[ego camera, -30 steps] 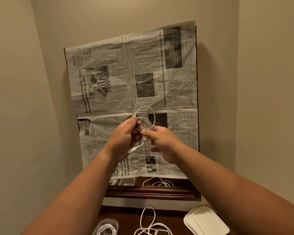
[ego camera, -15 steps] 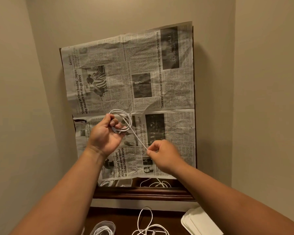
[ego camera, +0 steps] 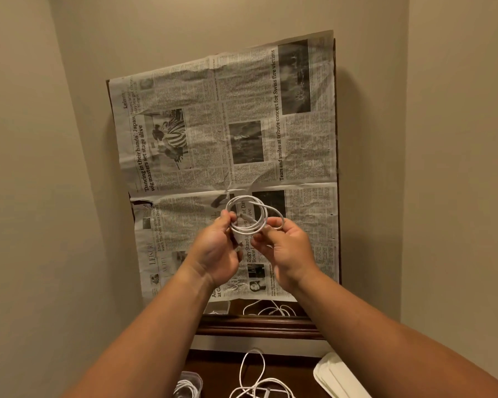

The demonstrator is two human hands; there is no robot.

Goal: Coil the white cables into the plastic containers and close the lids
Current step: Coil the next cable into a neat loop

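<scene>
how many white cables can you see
3: a coil held up in both hands, a loose cable on the desk, and one in the container bottom left. Mirror reflections excluded; more may sit below frame.

1. One view only: a wide-angle camera worn on the person's head, looking forward and slightly down along both forearms
2. The left hand [ego camera: 216,254] and right hand [ego camera: 285,251] sit near the middle of the frame, raised close in front of the camera, with the forearms entering from the bottom corners
3. Beyond the hands, the camera faces a newspaper sheet [ego camera: 227,139] on the wall, close enough to read headlines
4. Below the hands, the bottom edge catches only a strip of the dark wooden surface [ego camera: 219,363]
5. Straight wall lines bow toward the frame edges
</scene>
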